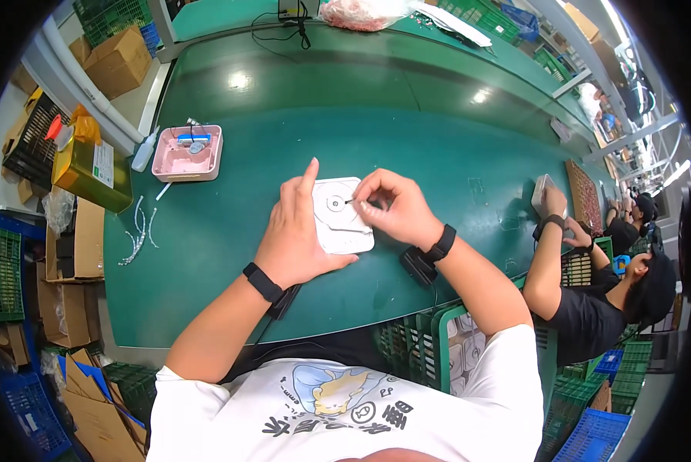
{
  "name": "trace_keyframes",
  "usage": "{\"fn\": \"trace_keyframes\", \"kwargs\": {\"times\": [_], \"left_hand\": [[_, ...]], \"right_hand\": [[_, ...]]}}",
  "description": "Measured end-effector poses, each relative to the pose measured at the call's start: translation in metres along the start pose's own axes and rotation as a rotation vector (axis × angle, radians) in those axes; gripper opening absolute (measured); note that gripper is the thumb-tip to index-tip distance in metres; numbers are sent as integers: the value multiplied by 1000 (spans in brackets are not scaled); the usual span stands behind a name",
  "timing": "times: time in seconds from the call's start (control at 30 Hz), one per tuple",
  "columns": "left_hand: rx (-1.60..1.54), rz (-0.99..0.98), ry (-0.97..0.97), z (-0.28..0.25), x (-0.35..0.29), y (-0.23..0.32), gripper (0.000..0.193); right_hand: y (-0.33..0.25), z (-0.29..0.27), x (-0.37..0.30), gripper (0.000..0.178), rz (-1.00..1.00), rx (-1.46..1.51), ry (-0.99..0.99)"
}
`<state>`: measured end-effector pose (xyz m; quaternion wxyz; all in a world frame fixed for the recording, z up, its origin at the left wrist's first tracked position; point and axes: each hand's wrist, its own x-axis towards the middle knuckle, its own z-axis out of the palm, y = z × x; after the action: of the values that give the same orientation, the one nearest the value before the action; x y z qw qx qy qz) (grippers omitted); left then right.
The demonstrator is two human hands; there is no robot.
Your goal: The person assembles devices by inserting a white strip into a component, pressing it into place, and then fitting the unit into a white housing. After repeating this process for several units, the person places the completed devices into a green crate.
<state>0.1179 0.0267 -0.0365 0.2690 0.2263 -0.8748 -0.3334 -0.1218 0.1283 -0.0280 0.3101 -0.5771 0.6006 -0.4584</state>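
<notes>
Fingers of the left hand (290, 245) and right hand (403, 208) are both gripping. Around the white case (344, 239) spreads a smooth, glossy green tabletop (230, 212). Well left of the case stands a shiny, square-edged yellow tin (83, 175); nearer, a hollow pink plastic box (187, 175). The case, flat and squarish with rounded corners, sits in the left hand's grip. Left of it lie slender, wavy white wires (138, 244); over its round middle, the right hand pinches a thin dark piece (349, 202).
</notes>
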Motion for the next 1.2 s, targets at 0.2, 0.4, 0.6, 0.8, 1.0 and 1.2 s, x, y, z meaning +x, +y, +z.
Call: {"fn": "trace_keyframes", "kwargs": {"times": [0.2,0.4,0.6,0.8,1.0,1.2], "left_hand": [[25,-5,-30,1,-3,1,159],[88,-12,-45,-1,-5,6,156],[68,-19,-49,0,-1,1,151],[84,-20,-41,2,-4,3,147],[133,-13,-26,2,-3,2,145],[108,-28,-54,1,-5,4,150]], "right_hand": [[-6,5,-1,18,-23,-120,58],[-25,16,1,18,33,-108,120],[-23,8,-2,14,-192,-304,67],[-26,3,0,15,-67,-302,129],[-23,13,-4,16,5,-181,102],[-26,17,-6,14,-65,-241,119]]}}
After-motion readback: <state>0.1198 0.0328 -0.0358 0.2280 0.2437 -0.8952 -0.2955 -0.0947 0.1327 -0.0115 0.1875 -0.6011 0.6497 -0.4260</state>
